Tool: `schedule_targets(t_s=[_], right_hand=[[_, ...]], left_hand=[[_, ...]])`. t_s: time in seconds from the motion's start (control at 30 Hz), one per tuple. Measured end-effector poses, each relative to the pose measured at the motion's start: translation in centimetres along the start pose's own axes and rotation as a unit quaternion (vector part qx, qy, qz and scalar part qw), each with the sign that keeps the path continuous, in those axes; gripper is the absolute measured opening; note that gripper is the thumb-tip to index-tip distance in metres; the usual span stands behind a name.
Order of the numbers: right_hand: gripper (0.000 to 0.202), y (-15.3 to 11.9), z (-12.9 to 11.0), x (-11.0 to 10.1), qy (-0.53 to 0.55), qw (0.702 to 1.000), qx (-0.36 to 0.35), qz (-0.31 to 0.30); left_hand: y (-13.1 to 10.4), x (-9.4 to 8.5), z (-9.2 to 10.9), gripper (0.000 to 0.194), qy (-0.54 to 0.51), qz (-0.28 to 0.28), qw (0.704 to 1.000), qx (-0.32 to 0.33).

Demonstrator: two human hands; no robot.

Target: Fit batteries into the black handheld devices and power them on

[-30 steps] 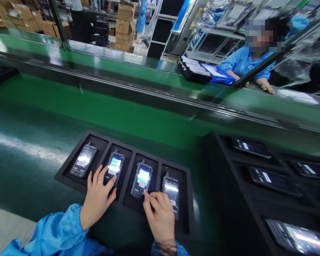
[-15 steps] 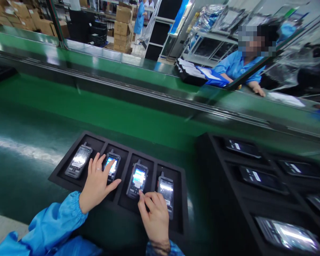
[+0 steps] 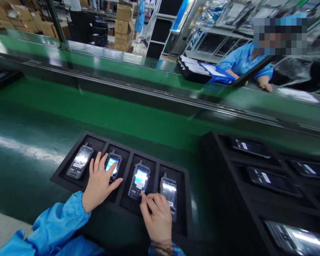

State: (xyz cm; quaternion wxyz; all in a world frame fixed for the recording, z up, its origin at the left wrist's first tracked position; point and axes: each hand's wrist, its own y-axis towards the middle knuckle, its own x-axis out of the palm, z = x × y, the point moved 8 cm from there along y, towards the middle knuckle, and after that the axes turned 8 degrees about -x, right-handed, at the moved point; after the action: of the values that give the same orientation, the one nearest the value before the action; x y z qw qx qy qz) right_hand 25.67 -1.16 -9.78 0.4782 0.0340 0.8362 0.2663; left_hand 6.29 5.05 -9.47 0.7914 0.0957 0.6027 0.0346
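The black tray (image 3: pixel 125 170) is holding handsets face-up, apparently keeping screens reachable; the left hand (image 3: pixel 97 185) is spreading its fingers apart over the second handset (image 3: pixel 111 162), clamping nothing; the right hand (image 3: pixel 158 217), fingertips together, is meeting the third handset (image 3: pixel 139 177) near its keys.

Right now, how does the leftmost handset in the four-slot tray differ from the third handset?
The leftmost handset shows a pale, greyish screen; the third handset, bright blue and white. No hand touches the leftmost handset; the right hand is at the third handset's keys. Both lie face up in the tray.
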Motion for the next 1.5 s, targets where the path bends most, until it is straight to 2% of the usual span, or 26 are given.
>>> schedule_targets(t_s=[0.17,0.4,0.8,0.9,1.03,1.17,1.37,1.43,1.5], right_hand=[[0.013,0.0,-0.1,0.2,-0.001,1.0,0.002,-0.01],[0.014,-0.1,0.1,0.2,-0.002,1.0,0.01,-0.008],[0.017,0.1,0.3,0.1,0.01,1.0,0.021,0.002],[0.025,0.5,0.7,0.0,-0.002,0.999,0.045,0.007],[0.04,1.4,1.4,1.0,-0.052,0.994,0.088,-0.035],[0.041,1.6,1.8,2.1,-0.076,0.99,0.103,-0.064],[0.043,1.2,2.2,2.0,-0.054,0.99,0.122,-0.049],[0.043,1.3,2.0,1.4,-0.033,0.993,0.114,-0.021],[0.034,1.3,1.4,0.5,-0.022,0.996,0.079,0.021]], left_hand=[[-0.2,-0.6,-0.4,0.051,-0.048,0.01,0.999,-0.007],[-0.7,-0.6,-1.7,0.048,-0.096,0.02,0.995,-0.024],[-1.4,-0.9,-2.1,0.039,-0.142,0.031,0.989,-0.013],[-1.7,-0.6,-2.5,0.037,-0.157,0.027,0.987,-0.019],[-1.9,-0.3,-2.8,0.038,-0.164,0.022,0.986,-0.022],[-1.9,-0.3,-2.9,0.039,-0.165,0.021,0.986,-0.025],[-1.8,-0.2,-2.8,0.039,-0.167,0.019,0.985,-0.029],[-1.9,-0.3,-2.9,0.037,-0.171,0.024,0.985,-0.027],[-2.2,-0.6,-2.7,0.028,-0.174,0.035,0.984,-0.011]])
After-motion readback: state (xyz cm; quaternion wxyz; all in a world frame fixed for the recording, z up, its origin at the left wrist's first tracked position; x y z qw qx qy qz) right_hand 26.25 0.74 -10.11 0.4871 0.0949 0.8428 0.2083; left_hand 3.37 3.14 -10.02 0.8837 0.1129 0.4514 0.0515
